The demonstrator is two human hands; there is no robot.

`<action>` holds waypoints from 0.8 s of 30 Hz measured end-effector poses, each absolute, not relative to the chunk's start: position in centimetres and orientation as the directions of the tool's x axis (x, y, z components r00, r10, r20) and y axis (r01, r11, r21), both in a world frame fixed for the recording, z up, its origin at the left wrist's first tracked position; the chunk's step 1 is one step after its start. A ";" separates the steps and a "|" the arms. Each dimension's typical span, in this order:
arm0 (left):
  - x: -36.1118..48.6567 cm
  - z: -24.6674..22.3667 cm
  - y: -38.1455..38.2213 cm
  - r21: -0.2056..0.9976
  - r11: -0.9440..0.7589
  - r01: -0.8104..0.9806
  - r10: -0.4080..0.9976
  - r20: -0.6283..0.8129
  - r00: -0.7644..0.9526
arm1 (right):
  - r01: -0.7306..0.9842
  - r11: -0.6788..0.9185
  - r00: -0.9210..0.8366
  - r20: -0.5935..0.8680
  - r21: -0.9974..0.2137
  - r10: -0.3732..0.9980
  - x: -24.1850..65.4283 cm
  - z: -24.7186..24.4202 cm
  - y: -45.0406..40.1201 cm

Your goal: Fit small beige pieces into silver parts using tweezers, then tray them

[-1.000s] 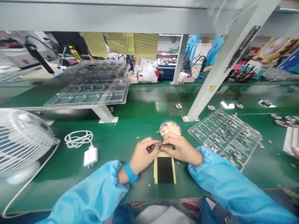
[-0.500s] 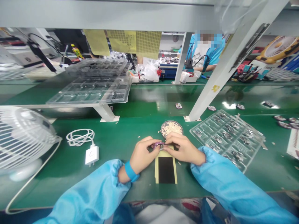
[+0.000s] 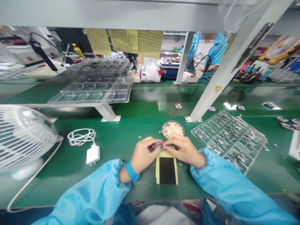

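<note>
Between the thumb and fingers of my left hand (image 3: 143,154) is a small purple-rimmed device housing (image 3: 158,143), partly hidden by the fingertips. My right hand (image 3: 185,150) is closed in a pinch, its fingertips at the right side of the housing; what lies between them is too small to make out. Below both hands lies a black pad (image 3: 167,171) on yellow paper (image 3: 157,172). Just beyond my right hand stands a round dish (image 3: 173,128) full of small cream-coloured pieces.
A clear compartment tray (image 3: 231,134) with small parts lies to the right. At left are a white fan (image 3: 25,137) and a charger (image 3: 93,154) with coiled cable. A metal post (image 3: 211,84) rises ahead. Several purple-rimmed units (image 3: 178,106) lie further back. Across the bench is a person (image 3: 203,53).
My right fingertips have moved slightly left, closer against the housing. The housing is tilted a little differently in my left hand. The view has shifted slightly.
</note>
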State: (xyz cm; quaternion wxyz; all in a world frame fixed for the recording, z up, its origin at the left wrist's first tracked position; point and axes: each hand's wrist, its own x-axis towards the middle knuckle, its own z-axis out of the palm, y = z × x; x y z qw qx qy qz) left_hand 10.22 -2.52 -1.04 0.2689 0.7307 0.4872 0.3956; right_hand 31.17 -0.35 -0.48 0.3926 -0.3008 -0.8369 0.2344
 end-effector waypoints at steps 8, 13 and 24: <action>10.3 -1.0 -2.6 0.761 -0.392 0.517 0.920 0.322 0.222 | 0.333 0.703 -0.478 0.531 -0.628 0.700 30.7 -0.8 -0.5; 10.3 -0.8 -2.6 0.723 -0.410 0.556 0.912 0.323 0.252 | 0.351 0.699 -0.541 0.475 -0.624 0.695 30.9 -0.6 -0.3; 9.8 -1.4 -0.9 0.772 -0.355 0.527 0.935 0.283 0.216 | 0.468 0.644 -0.576 0.344 -0.605 0.742 32.7 0.7 0.7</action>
